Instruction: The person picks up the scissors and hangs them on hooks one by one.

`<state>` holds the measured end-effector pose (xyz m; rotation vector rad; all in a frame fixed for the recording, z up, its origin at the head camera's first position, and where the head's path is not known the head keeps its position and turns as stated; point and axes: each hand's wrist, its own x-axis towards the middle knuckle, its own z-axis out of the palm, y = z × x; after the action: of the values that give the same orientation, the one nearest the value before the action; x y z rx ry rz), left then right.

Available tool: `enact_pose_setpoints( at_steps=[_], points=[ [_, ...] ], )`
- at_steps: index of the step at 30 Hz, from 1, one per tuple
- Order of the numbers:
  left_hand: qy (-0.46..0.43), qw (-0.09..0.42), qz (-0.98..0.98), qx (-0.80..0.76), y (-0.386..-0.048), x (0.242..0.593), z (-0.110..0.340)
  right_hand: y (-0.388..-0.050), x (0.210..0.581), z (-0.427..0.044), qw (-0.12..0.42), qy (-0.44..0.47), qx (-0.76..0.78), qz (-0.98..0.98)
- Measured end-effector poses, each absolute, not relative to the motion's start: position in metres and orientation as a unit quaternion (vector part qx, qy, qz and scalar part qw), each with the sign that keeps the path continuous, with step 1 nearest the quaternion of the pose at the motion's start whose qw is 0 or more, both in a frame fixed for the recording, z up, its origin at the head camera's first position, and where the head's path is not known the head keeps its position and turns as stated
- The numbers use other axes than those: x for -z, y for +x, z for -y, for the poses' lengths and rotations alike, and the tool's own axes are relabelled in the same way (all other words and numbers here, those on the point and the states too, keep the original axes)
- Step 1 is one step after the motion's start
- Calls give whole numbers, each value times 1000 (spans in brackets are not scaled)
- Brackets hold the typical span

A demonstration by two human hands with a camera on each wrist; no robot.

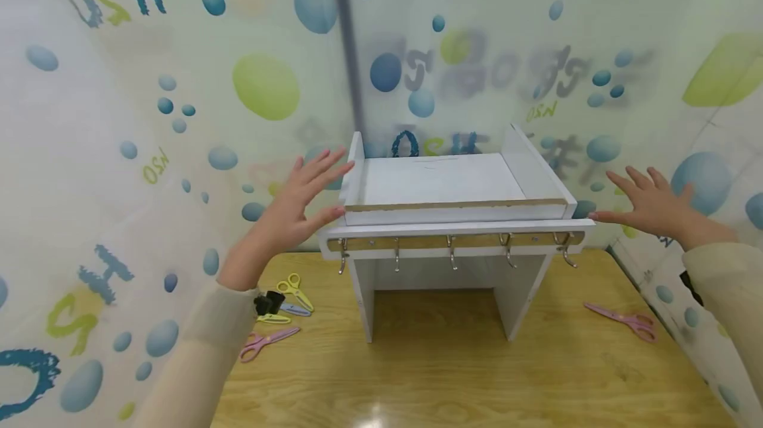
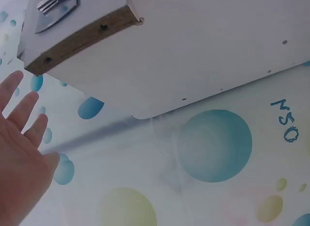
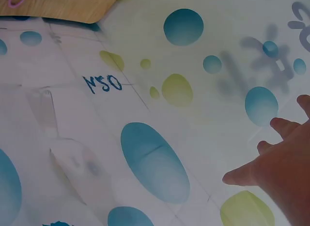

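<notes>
A white wooden shelf [image 1: 441,179] with a row of metal hooks [image 1: 452,252] along its front stands on the table. Beside its upper left side my left hand [image 1: 298,199] is raised with fingers spread, holding nothing. In the left wrist view that hand [image 2: 22,153] appears apart from the shelf's white side panel [image 2: 193,46]. Off the shelf's right end, my right hand [image 1: 646,206] is held up, fingers spread and nothing in them. The right wrist view shows the same hand [image 3: 281,163] in front of the patterned sheet.
Several scissors lie left of the shelf on the wooden table [image 1: 417,375], including a yellow pair [image 1: 295,291] and a pink pair [image 1: 265,342]. Another pink pair of scissors [image 1: 622,319] lies to the right. Behind everything hangs a dotted sheet [image 1: 197,50].
</notes>
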<state>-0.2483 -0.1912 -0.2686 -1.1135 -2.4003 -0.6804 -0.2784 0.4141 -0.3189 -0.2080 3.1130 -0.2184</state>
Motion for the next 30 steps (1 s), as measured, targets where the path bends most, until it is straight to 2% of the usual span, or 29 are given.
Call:
enact_pose_setpoints(
  at_steps=[13,20,27,30],
  points=[
    [-428,242,840,231,-238,282,178,-277,341,-422,1,-70,91,-993],
    [-438,256,825,247,-241,291,174,-269,357,-434,-25,-87,83,-992],
    [-440,264,815,270,-245,297,176,-266,378,-439,-78,-131,91,-984],
    [-443,270,807,282,-245,299,177,-266,388,-438,-81,-142,107,-981]
  ],
)
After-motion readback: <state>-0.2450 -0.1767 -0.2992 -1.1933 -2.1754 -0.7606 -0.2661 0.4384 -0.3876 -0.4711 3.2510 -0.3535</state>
